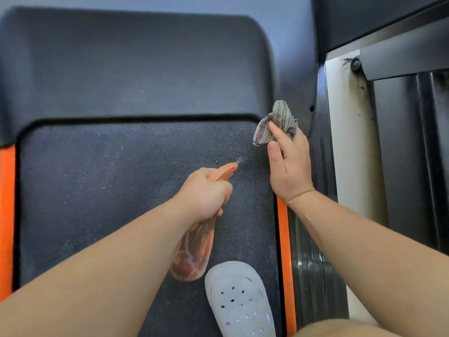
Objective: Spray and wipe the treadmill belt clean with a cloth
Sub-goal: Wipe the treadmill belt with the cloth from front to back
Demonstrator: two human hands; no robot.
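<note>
Two hands work above the belt (109, 190). The left hand's (206, 193) fingers (226, 190) are clenched round the neck of a spray bottle (192, 254), translucent orange plastic with a rounded base. Its long axis runs from near left to far right, and the orange nozzle (224, 171) points far and right, with a faint puff of mist at its tip. The right hand (289, 166) pinches a bunched, ribbed grey cloth (274, 122) at the belt's far right corner, held up beyond the fingertips. The belt is dark, with a fine dotted weave and pale specks. A smooth dark hood (133, 64) lies beyond it, orange strips (285, 251) edge both sides, and a ribbed black rail (313, 276) runs along the right. A pale perforated clog (240, 300) stands on the near belt, just beside the bottle's base.
</note>
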